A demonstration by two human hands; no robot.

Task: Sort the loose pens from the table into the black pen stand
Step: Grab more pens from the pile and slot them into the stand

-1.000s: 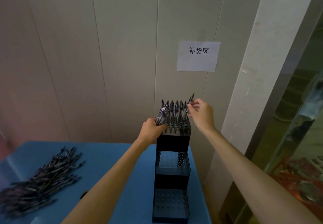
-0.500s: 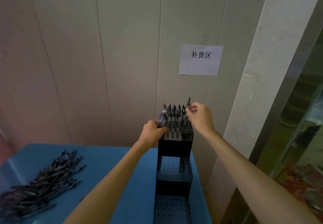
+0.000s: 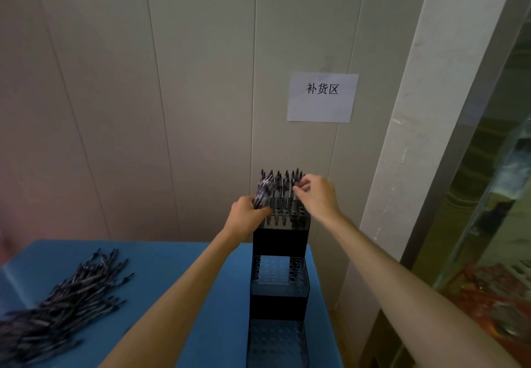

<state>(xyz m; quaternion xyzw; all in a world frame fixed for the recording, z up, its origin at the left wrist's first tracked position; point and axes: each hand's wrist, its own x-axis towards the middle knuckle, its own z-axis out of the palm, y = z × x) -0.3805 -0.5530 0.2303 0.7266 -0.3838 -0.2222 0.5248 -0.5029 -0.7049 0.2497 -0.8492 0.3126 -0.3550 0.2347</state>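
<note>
- Head view, far left: a heap of loose pens [image 3: 57, 301] lies on the blue worktop [image 3: 178, 267], well apart from the stand.
- Left hand [image 3: 247, 217] is curled round a bundle of pens [image 3: 263, 192], held just beside the top tier's left edge.
- Black pen stand [image 3: 280, 304] rises in three stepped tiers at the worktop's right edge; the top tier [image 3: 283, 235] carries upright pens [image 3: 283, 183] in its rear holes, while the middle and lower tiers show open holes.
- Right hand [image 3: 317, 195] is over the top tier with fingertips pinched together; whether they grip a pen cannot be told.
- White paper sign [image 3: 322, 97] is fixed to the panelled wall [image 3: 143, 94] above the stand.
</note>
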